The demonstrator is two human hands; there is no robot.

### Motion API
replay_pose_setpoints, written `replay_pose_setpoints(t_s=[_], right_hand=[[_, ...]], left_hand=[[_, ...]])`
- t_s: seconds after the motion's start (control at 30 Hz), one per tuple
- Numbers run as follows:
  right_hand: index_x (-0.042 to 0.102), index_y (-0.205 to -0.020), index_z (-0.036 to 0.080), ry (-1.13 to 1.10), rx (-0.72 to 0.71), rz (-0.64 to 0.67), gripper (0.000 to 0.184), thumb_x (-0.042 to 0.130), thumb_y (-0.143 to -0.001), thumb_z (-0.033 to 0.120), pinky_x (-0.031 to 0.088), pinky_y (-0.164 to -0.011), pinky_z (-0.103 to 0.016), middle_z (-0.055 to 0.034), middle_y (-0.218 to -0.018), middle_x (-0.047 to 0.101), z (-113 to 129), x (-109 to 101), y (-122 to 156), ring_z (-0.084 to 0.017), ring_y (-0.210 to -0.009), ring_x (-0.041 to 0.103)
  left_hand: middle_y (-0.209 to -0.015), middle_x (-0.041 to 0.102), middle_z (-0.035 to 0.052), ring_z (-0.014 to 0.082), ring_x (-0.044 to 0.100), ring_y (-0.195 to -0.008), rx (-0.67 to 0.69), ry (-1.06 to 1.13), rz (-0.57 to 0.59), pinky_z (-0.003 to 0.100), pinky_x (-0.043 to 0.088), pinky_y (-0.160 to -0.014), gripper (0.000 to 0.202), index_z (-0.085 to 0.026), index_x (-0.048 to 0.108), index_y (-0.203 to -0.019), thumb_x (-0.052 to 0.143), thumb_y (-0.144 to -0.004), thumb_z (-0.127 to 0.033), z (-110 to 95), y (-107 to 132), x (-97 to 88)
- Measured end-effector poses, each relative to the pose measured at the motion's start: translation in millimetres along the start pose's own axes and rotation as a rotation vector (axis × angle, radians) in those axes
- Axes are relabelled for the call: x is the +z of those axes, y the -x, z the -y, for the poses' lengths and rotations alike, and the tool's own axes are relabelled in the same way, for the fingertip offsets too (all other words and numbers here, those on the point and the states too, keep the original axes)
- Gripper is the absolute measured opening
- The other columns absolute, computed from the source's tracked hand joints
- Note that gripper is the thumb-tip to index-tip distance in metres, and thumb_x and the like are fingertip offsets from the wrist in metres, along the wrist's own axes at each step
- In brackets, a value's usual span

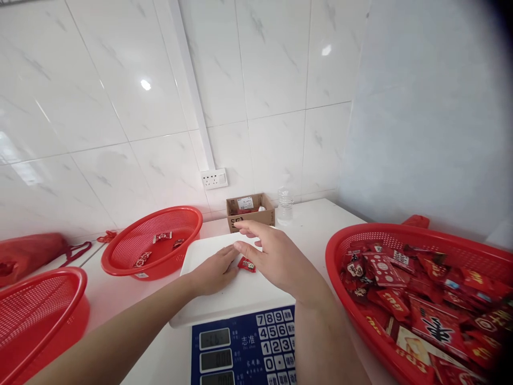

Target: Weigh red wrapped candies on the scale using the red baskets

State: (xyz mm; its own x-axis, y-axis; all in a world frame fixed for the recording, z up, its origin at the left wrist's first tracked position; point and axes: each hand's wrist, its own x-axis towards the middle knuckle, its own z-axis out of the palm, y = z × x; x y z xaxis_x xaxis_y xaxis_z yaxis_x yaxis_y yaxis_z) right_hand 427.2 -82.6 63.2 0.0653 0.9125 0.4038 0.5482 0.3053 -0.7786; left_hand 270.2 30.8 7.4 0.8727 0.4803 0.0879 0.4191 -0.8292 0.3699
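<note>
A small red snack packet (pixel 247 264) lies on the white pan (pixel 204 308) of a digital scale. My left hand (pixel 216 271) rests low over the pan to the left of the packet, palm down with its fingers stretched out. My right hand (pixel 276 258) is just right of the packet, raised over the pan, with fingers extended and the thumb apart. Neither hand appears to hold anything. In front of the pan is the scale's blue panel (pixel 244 342), with grey displays and number keys, partly hidden by my right forearm.
A red basket (pixel 334 256) heaped with red snack packets stands at right. Another red basket (pixel 192 216) at left holds several packets. A third (pixel 78 283) is at the left edge. Behind the scale are a cardboard box (pixel 260 216) and a clear bottle (pixel 285 206).
</note>
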Motion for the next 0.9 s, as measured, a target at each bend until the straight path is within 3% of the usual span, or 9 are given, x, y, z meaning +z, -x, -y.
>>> replay_pose_setpoints(t_s=[0.13, 0.3, 0.53, 0.7, 0.9], right_hand=[[0.054, -0.124, 0.027, 0.002, -0.007, -0.003, 0.038, 0.049, -0.087, 0.033, 0.046, -0.090, -0.038, -0.0051, -0.123, 0.061, 0, 2, -1, -0.021, -0.114, 0.054], [0.054, -0.125, 0.027, 0.022, 0.010, 0.000, 0.039, 0.049, -0.087, 0.034, 0.044, -0.093, -0.039, -0.0046, -0.123, 0.060, 0, 4, -1, -0.021, -0.115, 0.053], [0.054, -0.125, 0.027, 0.045, 0.003, 0.007, 0.040, 0.049, -0.087, 0.036, 0.045, -0.093, -0.039, -0.0044, -0.123, 0.060, -1, 6, -2, -0.021, -0.115, 0.053], [0.054, -0.126, 0.027, 0.048, -0.009, 0.004, 0.040, 0.050, -0.087, 0.036, 0.045, -0.092, -0.040, -0.0044, -0.125, 0.060, -1, 7, -2, -0.022, -0.115, 0.054], [0.054, -0.125, 0.028, 0.069, 0.009, 0.019, 0.039, 0.050, -0.087, 0.035, 0.045, -0.091, -0.039, -0.0041, -0.124, 0.060, 0, 8, -2, -0.021, -0.115, 0.053]], left_hand=[[-0.134, 0.050, 0.0026, 0.0231, 0.044, -0.124, 0.126, -0.038, 0.031, 0.044, 0.031, -0.108, 0.043, -0.027, 0.048, -0.123, 0.038, -0.084, -0.012, -5, 2, -0.9], [-0.104, 0.066, 0.0012, 0.0204, 0.060, -0.097, 0.082, -0.066, -0.050, 0.046, 0.036, -0.103, 0.022, -0.025, 0.055, -0.107, 0.042, -0.089, -0.025, -6, 2, 6.2], [-0.109, 0.065, 0.0062, 0.0225, 0.058, -0.104, 0.052, -0.113, -0.098, 0.046, 0.038, -0.100, 0.025, -0.021, 0.058, -0.103, 0.036, -0.091, -0.023, -2, -1, 14.5], [-0.115, 0.063, 0.0058, 0.0253, 0.056, -0.108, 0.052, -0.123, -0.075, 0.044, 0.042, -0.097, 0.024, -0.023, 0.059, -0.106, 0.048, -0.088, -0.034, -4, 0, 11.8], [-0.104, 0.067, 0.0059, 0.0257, 0.062, -0.097, -0.013, -0.144, -0.091, 0.042, 0.048, -0.086, 0.028, -0.022, 0.061, -0.103, 0.037, -0.089, -0.020, -3, -2, 16.1]])
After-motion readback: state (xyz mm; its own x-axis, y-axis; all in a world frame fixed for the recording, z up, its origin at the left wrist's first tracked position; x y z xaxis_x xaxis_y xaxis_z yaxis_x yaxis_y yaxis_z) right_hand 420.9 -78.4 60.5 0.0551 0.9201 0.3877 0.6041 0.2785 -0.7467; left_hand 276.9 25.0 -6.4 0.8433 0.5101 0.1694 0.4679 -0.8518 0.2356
